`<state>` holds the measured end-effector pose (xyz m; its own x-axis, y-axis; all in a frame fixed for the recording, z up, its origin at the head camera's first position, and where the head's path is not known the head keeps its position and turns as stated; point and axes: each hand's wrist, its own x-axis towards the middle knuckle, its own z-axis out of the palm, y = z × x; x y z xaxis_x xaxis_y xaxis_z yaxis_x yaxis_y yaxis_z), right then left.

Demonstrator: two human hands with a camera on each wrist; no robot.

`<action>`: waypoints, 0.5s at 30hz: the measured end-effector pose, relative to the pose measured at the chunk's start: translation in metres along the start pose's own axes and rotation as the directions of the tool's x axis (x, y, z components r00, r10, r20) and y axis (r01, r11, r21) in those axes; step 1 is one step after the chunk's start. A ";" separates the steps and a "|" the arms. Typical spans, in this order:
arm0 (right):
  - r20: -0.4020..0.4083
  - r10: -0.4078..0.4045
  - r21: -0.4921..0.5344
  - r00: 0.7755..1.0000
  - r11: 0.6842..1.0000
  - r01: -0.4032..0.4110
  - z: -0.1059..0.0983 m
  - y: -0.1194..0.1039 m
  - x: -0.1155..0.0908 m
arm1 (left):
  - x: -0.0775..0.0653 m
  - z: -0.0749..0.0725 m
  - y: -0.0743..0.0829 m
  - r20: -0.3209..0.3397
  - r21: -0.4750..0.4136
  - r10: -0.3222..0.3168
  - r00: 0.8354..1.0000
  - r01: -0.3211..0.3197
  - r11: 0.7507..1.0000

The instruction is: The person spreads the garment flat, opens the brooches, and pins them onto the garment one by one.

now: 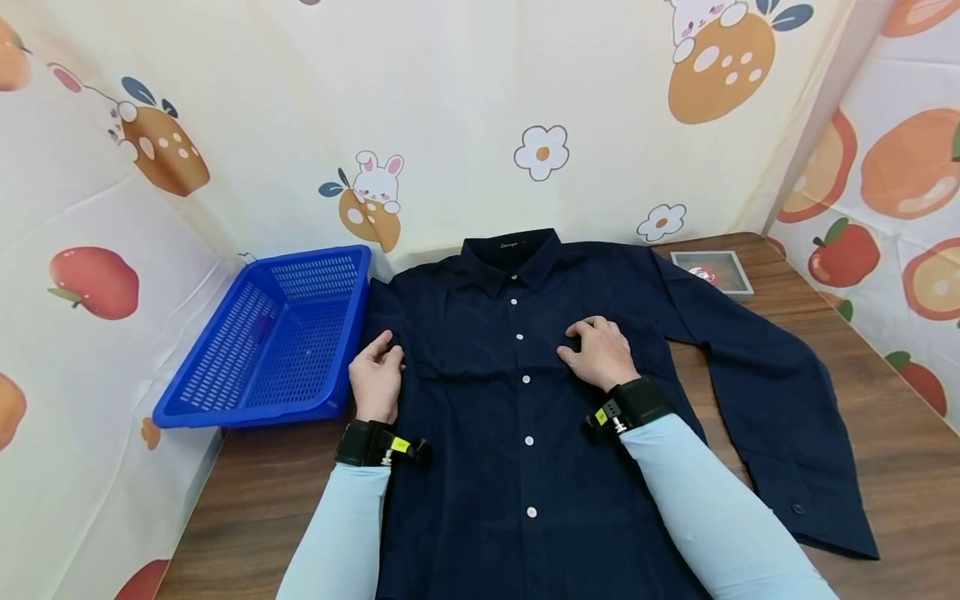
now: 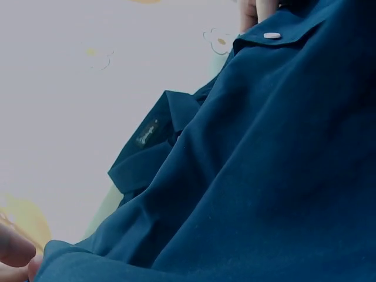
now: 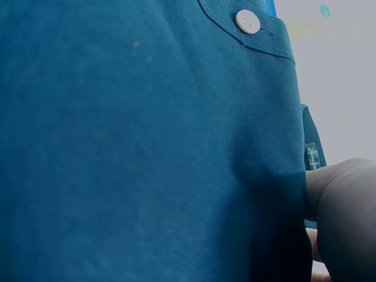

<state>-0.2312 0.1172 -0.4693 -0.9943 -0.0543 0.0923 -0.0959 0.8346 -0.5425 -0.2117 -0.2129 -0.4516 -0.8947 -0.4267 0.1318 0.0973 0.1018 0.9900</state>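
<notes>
A navy button-up shirt (image 1: 480,433) lies front up, collar away from me, with a column of white buttons down its middle. My left hand (image 1: 377,379) pinches the cloth at its left side, below the shoulder. Over the chest on the other side, my right hand (image 1: 600,354) has thumb and forefinger curled onto the fabric. A crease runs across between the two hands. Close up, the left wrist view has the cloth (image 2: 223,176) raised in a ridge, the right fingers (image 2: 257,13) at its far end. In the right wrist view, a white button (image 3: 248,22) sits near the ridge's edge.
A blue plastic basket (image 1: 337,400) stands left of the shirt, close to the left hand. The right sleeve (image 1: 787,417) stretches across the wooden table (image 1: 900,467). Behind its shoulder lies a small grey-framed tray (image 1: 742,271). Patterned curtains (image 1: 465,100) hang behind and at both sides.
</notes>
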 end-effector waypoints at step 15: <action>-0.002 -0.004 -0.013 1.000 1.000 0.004 0.002 0.001 -0.001 | -0.003 -0.004 0.014 0.045 -0.125 0.016 0.999 -0.011 0.992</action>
<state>-0.2302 0.1169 -0.4719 -0.9938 -0.0567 0.0957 -0.0992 0.8414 -0.5313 -0.2063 -0.2140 -0.4378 -0.9118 -0.3839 0.1456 0.1604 -0.0067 0.9870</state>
